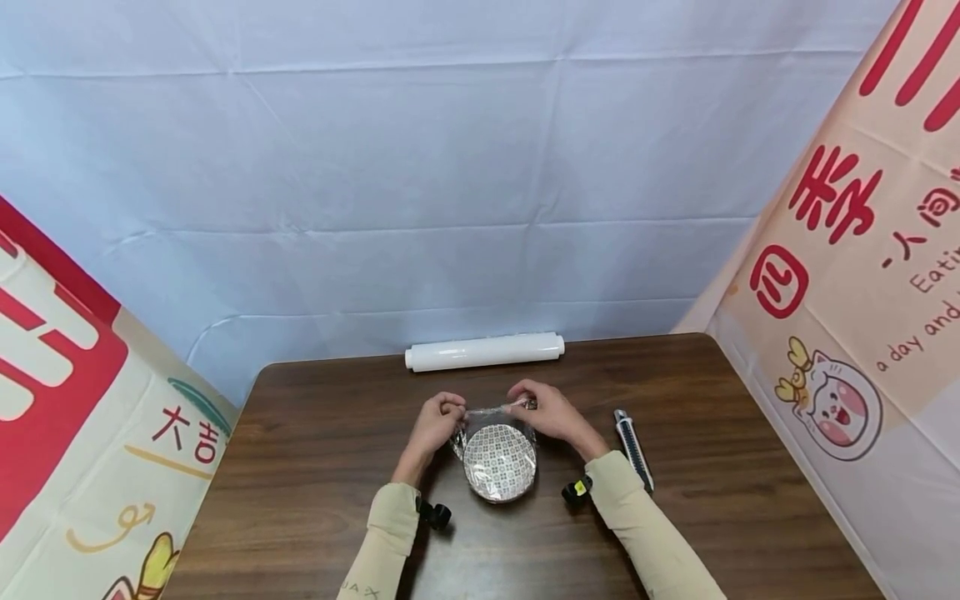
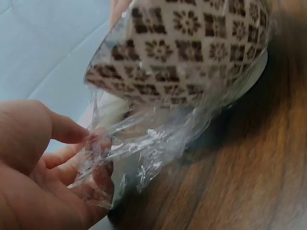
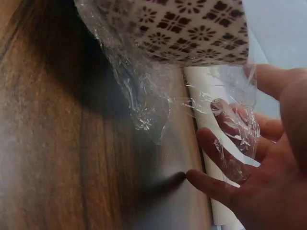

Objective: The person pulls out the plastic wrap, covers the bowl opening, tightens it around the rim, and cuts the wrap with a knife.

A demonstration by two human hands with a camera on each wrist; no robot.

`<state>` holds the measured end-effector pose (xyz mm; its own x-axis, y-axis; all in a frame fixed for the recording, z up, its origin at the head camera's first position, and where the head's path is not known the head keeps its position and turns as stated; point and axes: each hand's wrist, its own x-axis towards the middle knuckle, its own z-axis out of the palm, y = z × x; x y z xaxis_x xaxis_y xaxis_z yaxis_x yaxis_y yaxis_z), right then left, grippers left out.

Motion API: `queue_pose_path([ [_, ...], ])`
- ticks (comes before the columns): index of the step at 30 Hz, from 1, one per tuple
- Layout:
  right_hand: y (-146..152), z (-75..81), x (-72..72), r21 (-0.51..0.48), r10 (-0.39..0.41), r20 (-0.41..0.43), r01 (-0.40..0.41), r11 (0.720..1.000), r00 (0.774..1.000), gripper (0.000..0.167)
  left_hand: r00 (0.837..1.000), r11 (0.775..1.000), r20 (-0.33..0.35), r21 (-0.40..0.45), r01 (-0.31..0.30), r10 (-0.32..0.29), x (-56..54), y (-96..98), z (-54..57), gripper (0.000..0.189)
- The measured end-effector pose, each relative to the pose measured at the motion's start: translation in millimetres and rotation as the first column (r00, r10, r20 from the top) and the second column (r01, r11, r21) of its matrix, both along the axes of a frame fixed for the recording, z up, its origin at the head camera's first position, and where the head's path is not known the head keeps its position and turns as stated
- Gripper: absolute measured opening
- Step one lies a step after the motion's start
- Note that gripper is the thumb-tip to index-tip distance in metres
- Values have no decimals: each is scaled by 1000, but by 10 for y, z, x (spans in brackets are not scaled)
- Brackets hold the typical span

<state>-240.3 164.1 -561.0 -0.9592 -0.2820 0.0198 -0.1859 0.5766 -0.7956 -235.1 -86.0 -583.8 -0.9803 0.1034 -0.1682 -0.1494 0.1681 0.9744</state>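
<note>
A round bowl-like dish (image 1: pixel 500 462) with a brown flower-and-diamond pattern sits on the table, covered in clear cling film (image 1: pixel 487 413). Both hands are at its far side. My left hand (image 1: pixel 433 427) pinches the film between thumb and fingers, left of the dish. On the other side my right hand (image 1: pixel 552 413) holds the film with its thumb and fingertips. Crumpled, loose film (image 2: pixel 158 143) hangs beneath the rim in the left wrist view. In the right wrist view, film (image 3: pixel 144 115) stretches from the patterned side (image 3: pixel 192 33) to the fingers.
A white roll of cling film (image 1: pixel 485 352) lies along the back edge of the brown wooden table (image 1: pixel 315 467). To the right, near my right forearm, lies a utility knife (image 1: pixel 634 450). Cloth backdrops (image 1: pixel 420 167) hang behind and at both sides.
</note>
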Motion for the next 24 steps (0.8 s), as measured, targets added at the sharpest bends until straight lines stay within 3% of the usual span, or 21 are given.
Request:
queue_pose_path([
  [3, 3, 9, -15, 36, 62, -24, -61, 997, 998, 19, 1000, 997, -17, -82, 15, -16, -29, -33, -17, 17],
  [7, 5, 16, -14, 53, 50, -54, -47, 997, 997, 4, 994, 975, -18, -199, 99, -104, -36, -95, -10, 22],
  [11, -4, 27, -7, 40, 21, -71, -19, 999, 997, 7, 967, 943, -43, -237, 235, -251, -39, -143, 24, 32],
  [14, -13, 34, -13, 15, -25, -71, 26, 1000, 997, 9, 947, 925, -77, -255, 283, -311, -57, -155, 45, 30],
  [20, -31, 18, -38, -10, -114, -41, 114, 993, 993, 11, 946, 913, -115, -319, 254, -303, -84, -142, 67, 23],
  [24, -56, 3, -42, -71, -127, 24, 128, 989, 992, 13, 961, 933, -70, -269, 239, -266, -97, -124, 61, 21],
])
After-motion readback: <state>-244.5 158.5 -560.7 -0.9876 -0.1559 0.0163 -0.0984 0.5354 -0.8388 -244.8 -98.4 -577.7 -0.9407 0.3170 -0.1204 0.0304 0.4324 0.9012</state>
